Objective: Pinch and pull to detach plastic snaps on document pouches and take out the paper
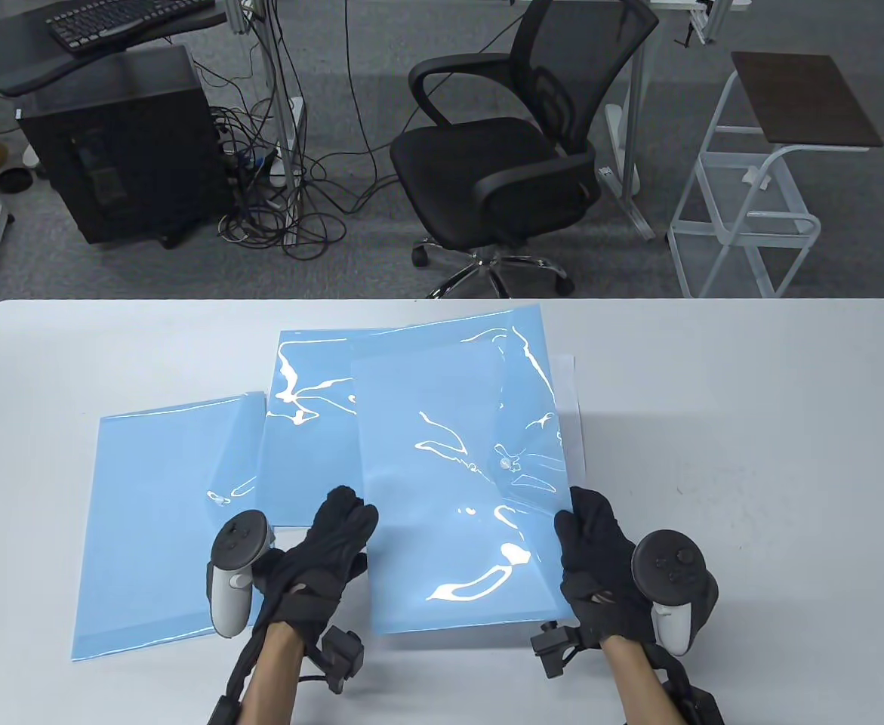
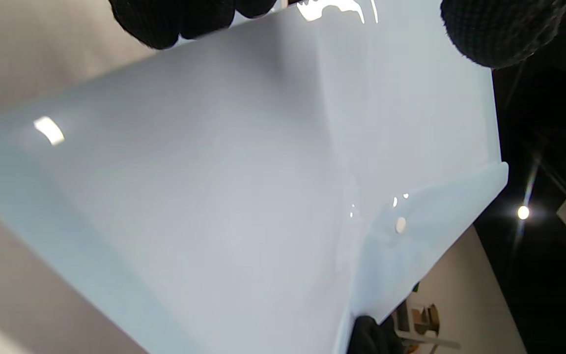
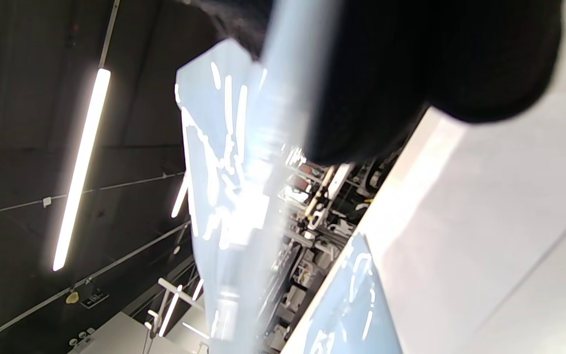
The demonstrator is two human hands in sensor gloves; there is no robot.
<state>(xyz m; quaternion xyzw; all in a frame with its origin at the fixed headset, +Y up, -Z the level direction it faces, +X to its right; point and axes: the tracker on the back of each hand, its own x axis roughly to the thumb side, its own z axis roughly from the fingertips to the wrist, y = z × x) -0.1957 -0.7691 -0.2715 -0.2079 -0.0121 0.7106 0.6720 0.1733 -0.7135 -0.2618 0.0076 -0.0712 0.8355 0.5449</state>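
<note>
both hands hold the nearest blue pouch (image 1: 457,483) by its side edges, lifted and tilted off the white table (image 1: 751,423). the left hand (image 1: 313,559) grips the left edge with fingers wrapped behind it; the right hand (image 1: 600,559) pinches the right edge, thumb on the front. the snap (image 1: 503,461) sits on the flap near the right side and looks still fastened, with neither hand on it. two more blue pouches lie on the table: a middle pouch (image 1: 309,423) partly under the held one, and a left pouch (image 1: 162,521) by the left hand. a white sheet of paper (image 1: 571,408) peeks out beyond the held pouch's right edge.

the risk from here, as i judge it: the plastic is glossy and floppy, so a grip at the edges alone may let it slip or buckle when one hand lets go to reach the snap. pulling on the flap away from the snap would bend the pouch rather than pop it open.

the table view alone shows all three pouches and both hands' places. the left wrist view shows the pouch's underside, with the snap (image 2: 400,224) as a pale dot on the flap, and gloved fingertips (image 2: 175,17) at the top edge. the right wrist view is blurred; it shows the pouch edge-on (image 3: 224,196) against ceiling lights, and the right hand's finger pose is unreadable there.
</note>
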